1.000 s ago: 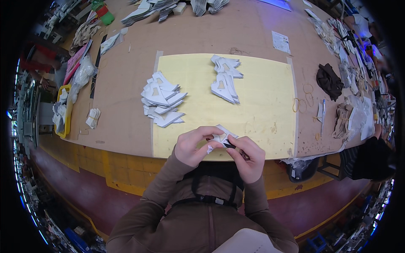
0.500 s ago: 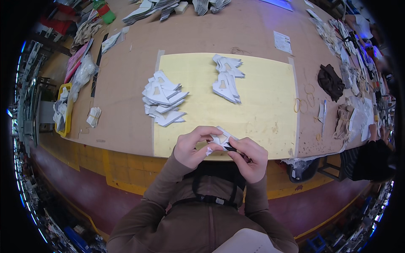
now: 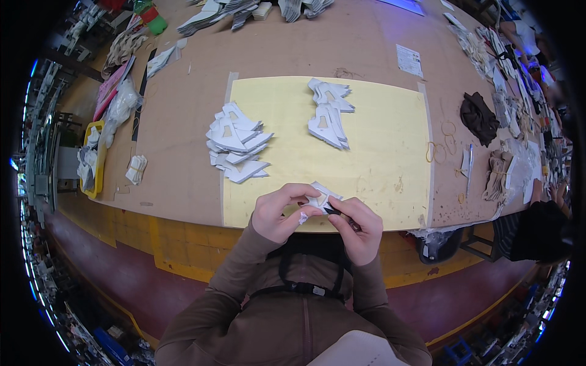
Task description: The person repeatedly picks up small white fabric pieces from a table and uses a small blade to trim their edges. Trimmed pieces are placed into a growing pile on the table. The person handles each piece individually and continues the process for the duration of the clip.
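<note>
Left hand: the left hand grips a white piece between bent fingers and thumb; a white scrap shows at the thumb's tip
Right hand: the right hand pinches a small black item against the piece's right side; the item's kind is too small to tell
Piece: it is between the 2 hands, over the near edge of a yellow sheet, in front of a worker in a brown jacket
Stacks: 1 spread white pile straddles the sheet's left edge; 2 smaller groups, a far stack and a near stack, touch at the sheet's upper middle; cut-out openings show in the tops
Table, left: on the brown table are a tied white bundle, a yellow bin and a green bottle
Table, right: rubber bands lie near a dark cloth; a tan bundle is closer to the near edge
</note>
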A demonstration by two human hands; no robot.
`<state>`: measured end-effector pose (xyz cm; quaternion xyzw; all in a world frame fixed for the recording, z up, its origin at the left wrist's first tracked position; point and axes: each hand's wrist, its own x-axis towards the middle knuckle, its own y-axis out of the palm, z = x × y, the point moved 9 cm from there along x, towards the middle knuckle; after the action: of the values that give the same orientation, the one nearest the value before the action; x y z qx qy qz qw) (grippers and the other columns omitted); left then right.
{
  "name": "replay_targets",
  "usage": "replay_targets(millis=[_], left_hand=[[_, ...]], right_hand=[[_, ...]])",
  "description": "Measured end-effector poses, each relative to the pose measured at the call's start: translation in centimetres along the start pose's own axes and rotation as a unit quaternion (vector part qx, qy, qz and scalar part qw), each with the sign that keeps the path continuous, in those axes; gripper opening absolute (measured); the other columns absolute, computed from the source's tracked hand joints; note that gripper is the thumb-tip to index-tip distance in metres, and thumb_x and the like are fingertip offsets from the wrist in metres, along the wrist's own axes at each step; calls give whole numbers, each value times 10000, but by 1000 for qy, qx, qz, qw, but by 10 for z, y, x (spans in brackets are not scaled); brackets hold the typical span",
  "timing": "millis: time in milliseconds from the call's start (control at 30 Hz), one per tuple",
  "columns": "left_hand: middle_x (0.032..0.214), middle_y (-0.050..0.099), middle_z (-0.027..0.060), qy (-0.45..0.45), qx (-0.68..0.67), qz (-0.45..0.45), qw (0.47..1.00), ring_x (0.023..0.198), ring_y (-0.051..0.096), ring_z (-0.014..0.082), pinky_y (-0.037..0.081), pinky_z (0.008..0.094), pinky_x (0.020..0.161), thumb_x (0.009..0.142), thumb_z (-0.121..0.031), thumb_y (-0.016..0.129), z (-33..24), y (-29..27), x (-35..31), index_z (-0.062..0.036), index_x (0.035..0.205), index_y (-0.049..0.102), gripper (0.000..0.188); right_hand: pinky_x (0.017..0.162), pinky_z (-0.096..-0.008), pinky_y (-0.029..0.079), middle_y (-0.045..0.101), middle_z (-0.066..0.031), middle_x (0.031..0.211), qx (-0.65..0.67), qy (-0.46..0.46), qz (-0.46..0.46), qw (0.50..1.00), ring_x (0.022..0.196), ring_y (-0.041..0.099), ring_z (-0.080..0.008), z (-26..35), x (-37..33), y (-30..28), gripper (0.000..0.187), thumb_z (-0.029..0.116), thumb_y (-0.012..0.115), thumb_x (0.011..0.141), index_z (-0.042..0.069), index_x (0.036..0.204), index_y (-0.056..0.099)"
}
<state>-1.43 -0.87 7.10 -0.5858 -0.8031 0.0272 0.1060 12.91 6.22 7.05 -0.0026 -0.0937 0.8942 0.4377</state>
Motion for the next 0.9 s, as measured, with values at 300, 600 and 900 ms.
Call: replay_targets(millis=[300,600,900], left_hand=[[966,662,151,3,9,3,1000,906,692,213,557,314,825,819,22,717,-1,0,0,25,1061,538,301],[899,678,135,17,18,-27,999,808,692,208,551,300,741,817,5,705,-6,2,0,18,1037,585,251],[1016,640,151,-28,-51,-34,998,959,671,222,550,312,837,818,60,702,-2,4,-1,45,1079,526,316]], right_hand=[[521,-213,322,604,-47,821,18,14,-32,999,607,420,-66,-5,-4,3,311,-10,691,827,7,1136,671],[528,-209,331,592,-52,817,23,14,-82,996,613,436,-65,-4,-9,6,305,-14,659,846,-20,1151,650],[498,-210,354,615,-67,798,-30,-34,-36,998,596,497,-72,8,-3,-5,342,-45,674,814,-16,1154,659]])
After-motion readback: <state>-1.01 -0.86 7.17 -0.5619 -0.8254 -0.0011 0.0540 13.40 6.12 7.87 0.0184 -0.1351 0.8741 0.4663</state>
